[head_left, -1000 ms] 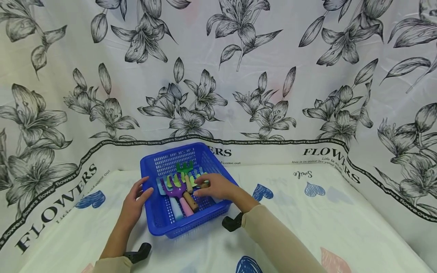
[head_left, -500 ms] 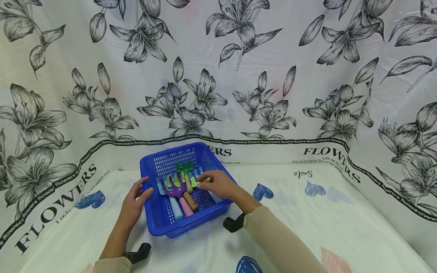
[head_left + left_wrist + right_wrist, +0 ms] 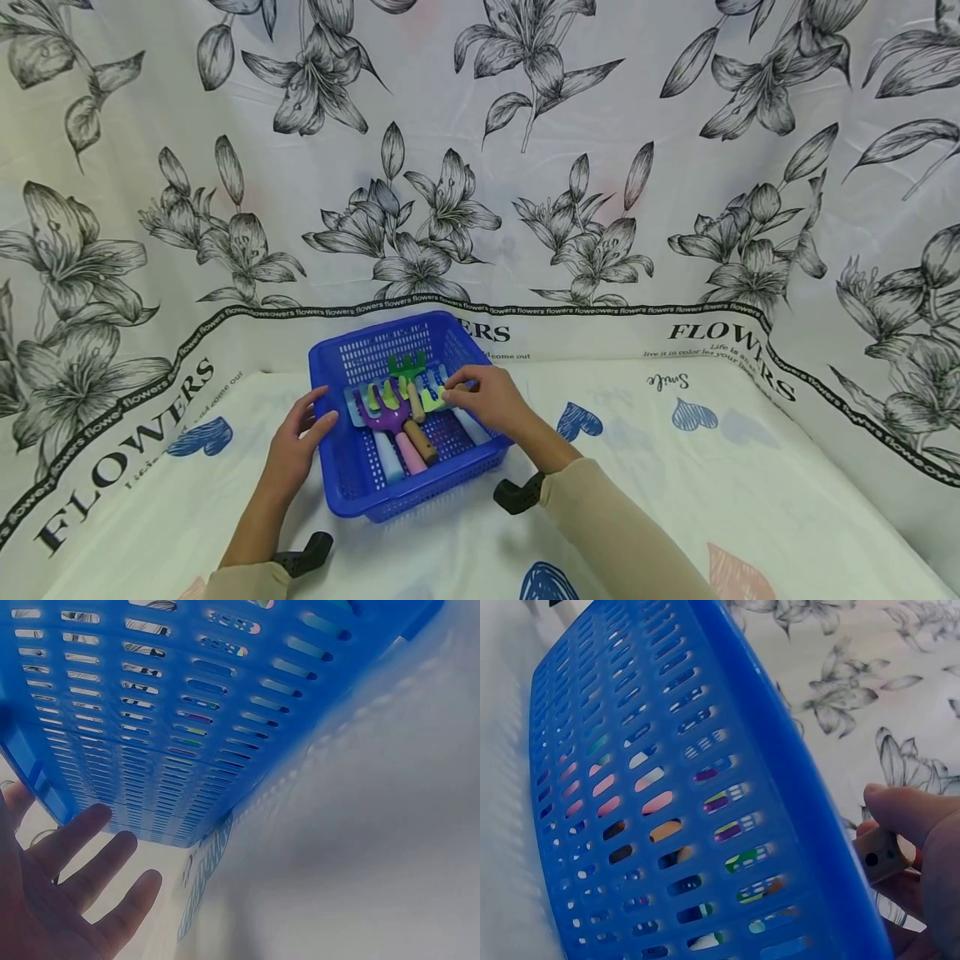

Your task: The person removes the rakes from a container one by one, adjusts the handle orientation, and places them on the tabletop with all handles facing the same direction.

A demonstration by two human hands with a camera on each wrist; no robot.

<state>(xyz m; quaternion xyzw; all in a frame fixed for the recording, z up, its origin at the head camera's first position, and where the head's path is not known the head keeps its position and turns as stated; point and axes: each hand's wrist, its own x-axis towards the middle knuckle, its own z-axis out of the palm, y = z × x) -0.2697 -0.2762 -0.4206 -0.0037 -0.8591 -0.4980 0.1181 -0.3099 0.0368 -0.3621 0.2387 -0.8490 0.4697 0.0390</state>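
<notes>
- While the head view shows the left hand [image 3: 296, 446] resting against the blue basket [image 3: 352, 475] at its left wall, the left wrist view shows its fingers [image 3: 97, 859] straight and spread.
- Only the right wrist view shows the wooden handle [image 3: 881, 853] pinched in the right hand [image 3: 486, 402], above the basket's rim.
- Toy garden tools [image 3: 393, 404] lie inside the basket.
- The cloth [image 3: 750, 467] reads "FLOWERS" and "Smile".
</notes>
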